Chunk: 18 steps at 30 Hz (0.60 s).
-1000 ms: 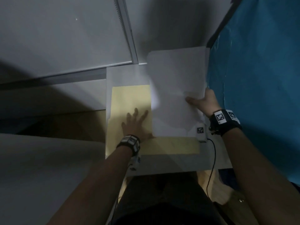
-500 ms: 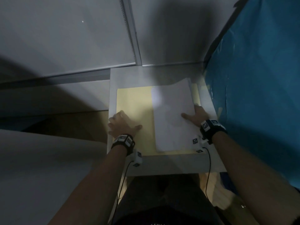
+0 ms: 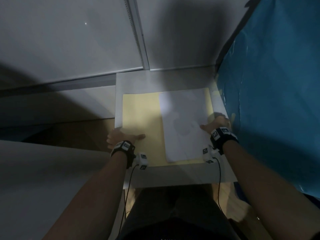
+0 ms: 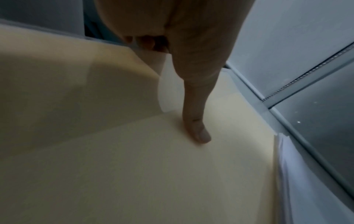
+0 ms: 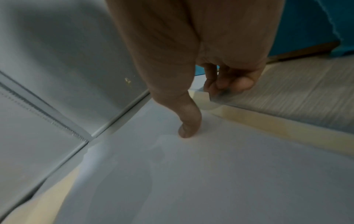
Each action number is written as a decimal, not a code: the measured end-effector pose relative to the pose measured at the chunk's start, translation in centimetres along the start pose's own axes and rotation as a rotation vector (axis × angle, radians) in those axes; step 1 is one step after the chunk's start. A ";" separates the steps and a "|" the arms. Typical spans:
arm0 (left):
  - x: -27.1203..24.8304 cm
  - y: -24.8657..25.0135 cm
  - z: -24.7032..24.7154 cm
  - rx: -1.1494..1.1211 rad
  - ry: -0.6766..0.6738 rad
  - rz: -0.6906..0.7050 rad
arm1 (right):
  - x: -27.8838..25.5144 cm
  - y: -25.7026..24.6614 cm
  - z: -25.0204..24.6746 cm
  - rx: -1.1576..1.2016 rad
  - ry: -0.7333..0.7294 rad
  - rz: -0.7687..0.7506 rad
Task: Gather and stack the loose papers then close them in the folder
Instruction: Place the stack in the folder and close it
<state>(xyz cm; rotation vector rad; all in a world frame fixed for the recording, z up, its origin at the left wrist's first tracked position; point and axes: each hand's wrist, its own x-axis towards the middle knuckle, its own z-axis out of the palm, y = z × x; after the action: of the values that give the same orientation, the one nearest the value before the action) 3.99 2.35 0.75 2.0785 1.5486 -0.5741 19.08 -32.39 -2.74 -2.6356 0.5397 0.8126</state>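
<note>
An open yellow folder (image 3: 140, 118) lies on a small white table (image 3: 173, 175). A stack of white papers (image 3: 183, 122) lies flat on its right half. My left hand (image 3: 124, 135) grips the folder's left flap (image 4: 134, 166) at its outer edge, thumb (image 4: 195, 128) on top and fingers curled underneath; the flap edge looks slightly lifted. My right hand (image 3: 216, 122) is at the right edge. Its thumb (image 5: 188, 125) presses on the papers (image 5: 210, 181), and its fingers curl down beside the folder's yellow border (image 5: 268, 124).
A blue sheet (image 3: 277, 84) hangs close along the table's right side. Grey wall panels (image 3: 69, 40) with a vertical rail stand right behind the table. Cables run from both wrist bands over the front edge. The scene is dim.
The papers, held raised a second ago, now lie flat on the folder's right half. My left hand moved from lying flat on the left half to gripping its outer edge.
</note>
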 end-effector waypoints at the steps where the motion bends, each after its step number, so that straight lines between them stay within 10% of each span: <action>1: -0.6 0.0 -0.8 -0.020 -0.010 0.057 | 0.2 0.0 -0.3 -0.019 -0.003 -0.016; 8: -7.2 1.4 -8.6 -0.460 -0.497 0.572 | -0.9 -0.4 -2.0 0.391 -0.085 -0.020; 11: -8.9 3.4 -6.8 -0.293 -0.672 0.748 | -1.5 0.0 -2.1 0.557 -0.086 -0.020; 14: -8.4 4.9 -2.0 0.072 -0.522 0.967 | -1.5 0.8 -2.3 0.619 -0.131 -0.058; 18: -6.1 4.7 3.9 0.171 -0.356 0.912 | -2.2 2.2 -2.9 0.735 -0.293 -0.029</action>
<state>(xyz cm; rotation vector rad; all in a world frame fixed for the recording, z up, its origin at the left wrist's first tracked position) 6.64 -5.75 1.85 2.3438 0.2791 -0.6649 17.75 -34.92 0.41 -1.8179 0.5775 0.7810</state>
